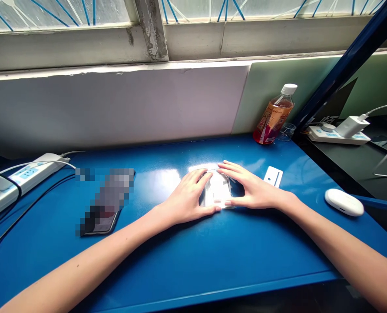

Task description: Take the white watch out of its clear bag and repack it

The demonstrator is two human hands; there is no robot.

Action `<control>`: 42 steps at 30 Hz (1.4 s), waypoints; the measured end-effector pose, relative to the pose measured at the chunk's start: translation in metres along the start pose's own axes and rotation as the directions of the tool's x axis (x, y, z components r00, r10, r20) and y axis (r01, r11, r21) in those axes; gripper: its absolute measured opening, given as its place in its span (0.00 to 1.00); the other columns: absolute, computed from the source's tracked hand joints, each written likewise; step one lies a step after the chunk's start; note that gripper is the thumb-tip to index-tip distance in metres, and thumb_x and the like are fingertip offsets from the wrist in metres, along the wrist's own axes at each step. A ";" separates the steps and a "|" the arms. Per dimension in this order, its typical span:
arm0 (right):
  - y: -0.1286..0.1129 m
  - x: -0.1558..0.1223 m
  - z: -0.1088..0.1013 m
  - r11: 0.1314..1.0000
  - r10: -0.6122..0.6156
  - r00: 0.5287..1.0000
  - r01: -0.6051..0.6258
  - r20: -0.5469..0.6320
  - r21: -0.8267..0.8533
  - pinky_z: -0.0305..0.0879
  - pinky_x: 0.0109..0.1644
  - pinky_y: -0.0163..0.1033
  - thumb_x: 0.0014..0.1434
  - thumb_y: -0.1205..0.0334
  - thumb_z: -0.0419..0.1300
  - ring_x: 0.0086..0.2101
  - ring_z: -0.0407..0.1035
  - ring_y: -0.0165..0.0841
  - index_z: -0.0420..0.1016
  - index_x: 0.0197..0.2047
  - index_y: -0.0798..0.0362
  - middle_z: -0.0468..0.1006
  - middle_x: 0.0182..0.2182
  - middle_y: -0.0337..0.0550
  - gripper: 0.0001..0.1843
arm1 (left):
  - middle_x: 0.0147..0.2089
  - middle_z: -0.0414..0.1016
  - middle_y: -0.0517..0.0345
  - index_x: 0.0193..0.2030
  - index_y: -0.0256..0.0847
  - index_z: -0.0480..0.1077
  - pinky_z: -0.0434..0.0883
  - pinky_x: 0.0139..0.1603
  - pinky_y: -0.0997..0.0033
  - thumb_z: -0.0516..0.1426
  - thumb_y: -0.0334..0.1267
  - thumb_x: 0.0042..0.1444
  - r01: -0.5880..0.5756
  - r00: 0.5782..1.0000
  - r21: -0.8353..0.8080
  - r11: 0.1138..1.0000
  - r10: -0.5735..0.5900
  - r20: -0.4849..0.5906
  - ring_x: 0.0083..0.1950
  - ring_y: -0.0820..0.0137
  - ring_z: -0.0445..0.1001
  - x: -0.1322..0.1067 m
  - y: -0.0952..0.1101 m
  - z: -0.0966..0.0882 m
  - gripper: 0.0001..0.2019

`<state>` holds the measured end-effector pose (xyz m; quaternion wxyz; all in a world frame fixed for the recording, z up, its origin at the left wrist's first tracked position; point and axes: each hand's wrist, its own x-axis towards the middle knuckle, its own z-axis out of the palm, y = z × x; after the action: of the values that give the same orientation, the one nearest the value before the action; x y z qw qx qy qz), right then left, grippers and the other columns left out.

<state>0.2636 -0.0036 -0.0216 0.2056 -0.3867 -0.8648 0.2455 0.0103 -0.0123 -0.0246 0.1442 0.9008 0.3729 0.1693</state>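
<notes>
Left hand [191, 196] and right hand [248, 187], both spread wide, flanked a clear, shiny object [216, 191]; a phone [111, 202] lay at its nine o'clock.

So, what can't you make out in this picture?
All in the head view:
- Clear item between the left hand and right hand: fingers and glare hide its full outline and any contents.
- Phone: pixelation covers most of it.
- Left power strip: its near end is cut off by the left edge.
- Bottle: label print is too small to read.
</notes>
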 end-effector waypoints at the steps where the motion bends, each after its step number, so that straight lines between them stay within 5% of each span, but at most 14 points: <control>1: 0.000 -0.001 0.000 0.999 -0.002 1.000 0.003 0.030 -0.038 0.51 0.70 0.62 0.54 0.43 0.68 0.70 0.46 0.54 0.56 0.72 0.55 0.56 0.70 0.61 0.50 | 0.70 0.57 0.32 0.70 0.33 0.56 0.61 0.68 0.44 0.60 0.62 0.56 -0.001 1.000 0.012 1.000 0.001 0.002 0.71 0.46 0.57 0.000 -0.002 -0.001 0.44; 12: 0.003 -0.001 -0.004 0.987 0.020 0.995 -0.004 0.099 -0.158 0.52 0.71 0.59 0.57 0.39 0.64 0.69 0.49 0.53 0.49 0.74 0.57 0.52 0.71 0.62 0.52 | 0.70 0.57 0.31 0.71 0.32 0.54 0.58 0.69 0.42 0.57 0.57 0.59 -0.114 0.994 0.064 0.991 0.114 0.002 0.71 0.44 0.56 0.003 -0.015 -0.002 0.41; 30: 0.002 -0.003 -0.006 0.983 0.029 0.995 -0.011 0.095 -0.183 0.51 0.71 0.60 0.55 0.38 0.64 0.69 0.47 0.55 0.47 0.74 0.58 0.50 0.72 0.63 0.56 | 0.72 0.54 0.30 0.72 0.31 0.51 0.55 0.70 0.41 0.58 0.58 0.58 -0.100 0.995 0.049 0.994 0.098 0.035 0.73 0.43 0.53 -0.001 -0.012 -0.003 0.44; 42: 0.003 -0.002 -0.005 0.983 -0.001 0.997 0.014 0.074 -0.183 0.54 0.69 0.61 0.55 0.37 0.64 0.68 0.52 0.55 0.51 0.73 0.55 0.58 0.69 0.62 0.52 | 0.73 0.52 0.28 0.72 0.28 0.51 0.54 0.71 0.43 0.58 0.58 0.58 -0.081 0.996 0.052 0.995 0.080 0.038 0.74 0.43 0.51 -0.003 -0.012 -0.002 0.45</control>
<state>0.2693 -0.0020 -0.0192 0.1381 -0.3915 -0.8922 0.1778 0.0001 -0.0057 -0.0281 0.1197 0.9216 0.3380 0.1488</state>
